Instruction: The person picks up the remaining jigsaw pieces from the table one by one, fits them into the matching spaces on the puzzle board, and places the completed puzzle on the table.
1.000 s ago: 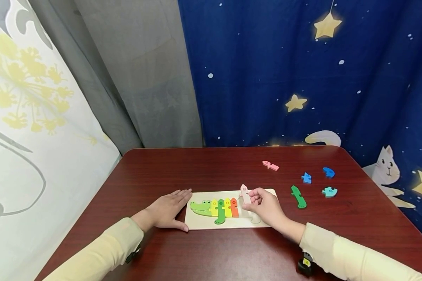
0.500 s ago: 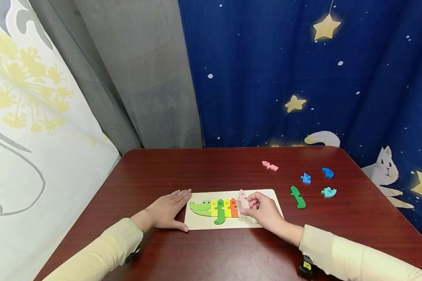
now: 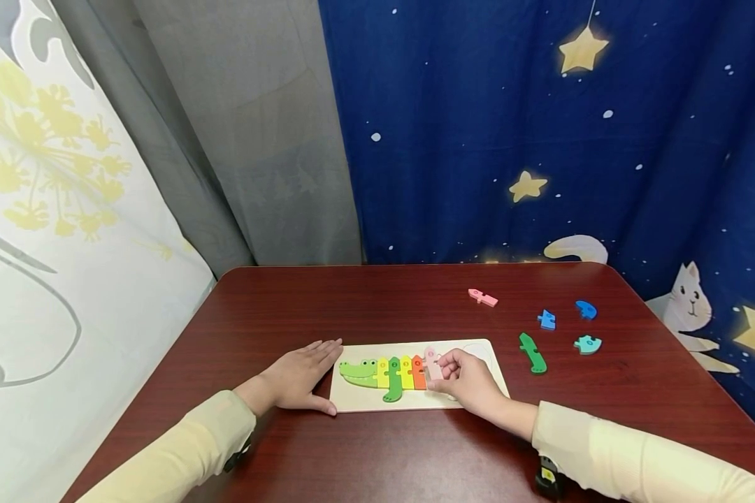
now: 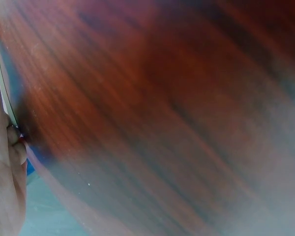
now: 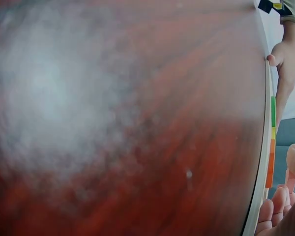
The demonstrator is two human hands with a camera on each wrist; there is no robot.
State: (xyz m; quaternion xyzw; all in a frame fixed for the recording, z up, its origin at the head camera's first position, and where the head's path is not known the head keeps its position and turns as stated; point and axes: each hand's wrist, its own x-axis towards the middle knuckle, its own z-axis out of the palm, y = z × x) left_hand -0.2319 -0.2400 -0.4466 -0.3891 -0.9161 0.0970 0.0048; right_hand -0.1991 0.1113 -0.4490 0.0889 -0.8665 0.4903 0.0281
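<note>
A wooden puzzle board (image 3: 358,402) lies on the table, bearing a crocodile's green head (image 3: 357,374) followed by yellow, green and orange pieces. My left hand (image 3: 300,376) rests flat at the board's left edge, fingers straight and thumb at the near corner. Between thumb and fingers, my right hand (image 3: 474,384) pinches a pale pink puzzle piece (image 3: 430,358) beside the orange piece (image 3: 418,374), over the board's recess. In the right wrist view the pink piece (image 5: 291,181) stands near the orange end of the row. The right hand covers part of the recess.
Loose pieces lie to the right of and beyond the board: a pink one (image 3: 483,297), a green leg (image 3: 533,353), a small blue one (image 3: 547,320), a dark blue one (image 3: 586,309) and a teal one (image 3: 587,344). Curtains hang behind the table (image 3: 327,300).
My right hand has brought the pale pink piece nearer and lower, up beside the orange piece. The left hand has stayed at the board's edge.
</note>
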